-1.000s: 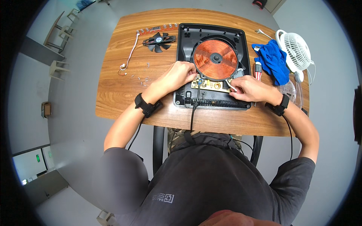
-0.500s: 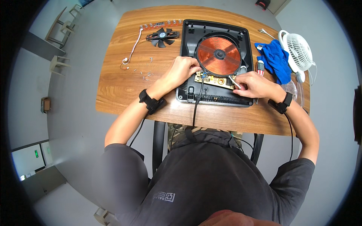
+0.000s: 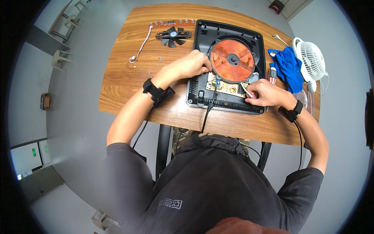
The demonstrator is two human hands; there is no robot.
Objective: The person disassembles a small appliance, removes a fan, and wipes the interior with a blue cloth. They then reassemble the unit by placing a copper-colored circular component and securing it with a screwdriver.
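An opened black housing (image 3: pixel 203 46) lies on the wooden table, with a round copper coil (image 3: pixel 224 64) on a black frame inside it. Below the coil shows a pale yellow circuit board (image 3: pixel 226 87), partly covered by the coil. My left hand (image 3: pixel 193 64) is closed at the coil's left rim, fingertips down by the board's upper left corner; what they grip is hidden. In my closed right hand (image 3: pixel 267 93) is a slender white wire (image 3: pixel 246 90), which runs up to the coil's lower edge. A black cable (image 3: pixel 209 109) leaves the board over the housing's front.
Left of the housing lie a black fan (image 3: pixel 172 37), a red-brown strip board (image 3: pixel 171 23) with a white cable (image 3: pixel 143 46), and several small screws (image 3: pixel 145 71). To the right are a screwdriver (image 3: pixel 272 74), a blue cloth (image 3: pixel 288 68) and a white desk fan (image 3: pixel 309 58).
My left hand has shifted slightly up along the coil's left rim, uncovering more of the board's left end. My right hand stays on the white wire. The whole view has turned a little.
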